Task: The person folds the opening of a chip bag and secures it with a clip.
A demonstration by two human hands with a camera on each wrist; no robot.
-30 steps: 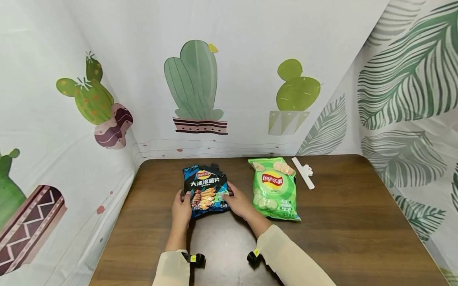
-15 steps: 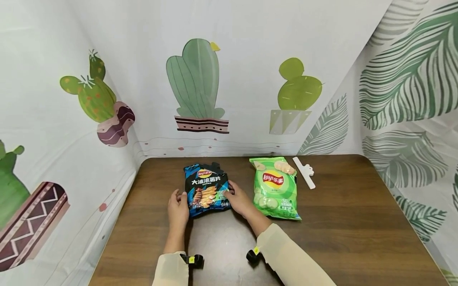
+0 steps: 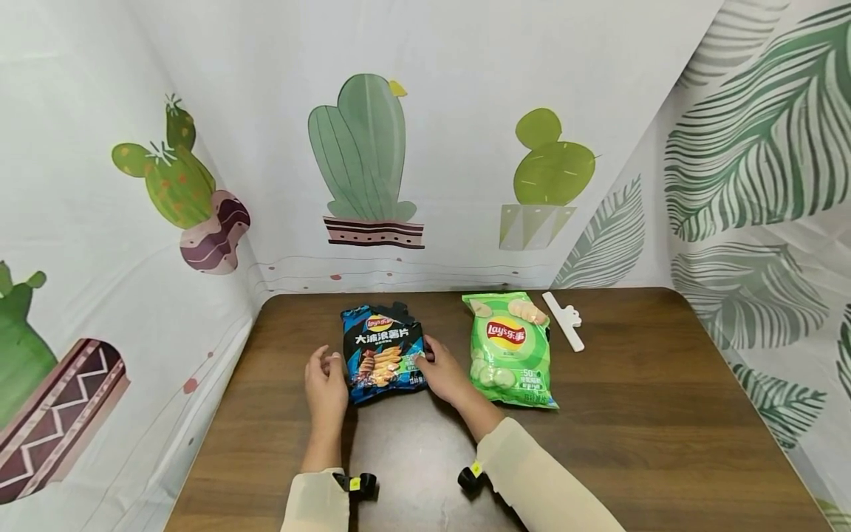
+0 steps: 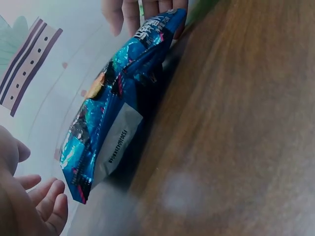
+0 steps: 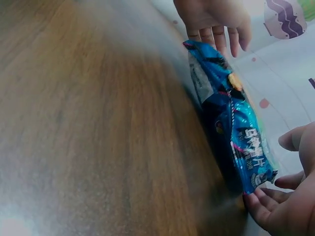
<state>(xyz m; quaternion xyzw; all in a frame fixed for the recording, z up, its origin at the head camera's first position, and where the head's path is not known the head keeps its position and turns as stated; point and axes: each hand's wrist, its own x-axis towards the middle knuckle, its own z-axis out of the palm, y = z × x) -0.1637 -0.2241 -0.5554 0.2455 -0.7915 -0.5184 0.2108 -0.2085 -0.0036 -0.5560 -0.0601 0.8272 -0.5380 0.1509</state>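
Observation:
A blue and black Lay's chip bag (image 3: 382, 358) lies on the table, its folded top held by a black bag clip (image 3: 397, 312). My left hand (image 3: 326, 388) is just left of the bag, fingers loosely bent and holding nothing; the left wrist view shows a gap between its fingers and the bag. At the bag's lower right edge, my right hand (image 3: 445, 373) has its fingertips touching the edge. In the right wrist view the right thumb (image 5: 293, 138) stands away from the bag.
A green Lay's chip bag (image 3: 510, 355) lies right of my right hand. Beyond it, near the back edge, rests a white bag clip (image 3: 565, 323). A cactus-patterned cloth (image 3: 459, 148) hangs behind the brown wooden table (image 3: 665, 414).
My left hand has let go of the blue bag's left side and moved a little left. The right hand stays at the bag's right edge, and the bag has hardly moved.

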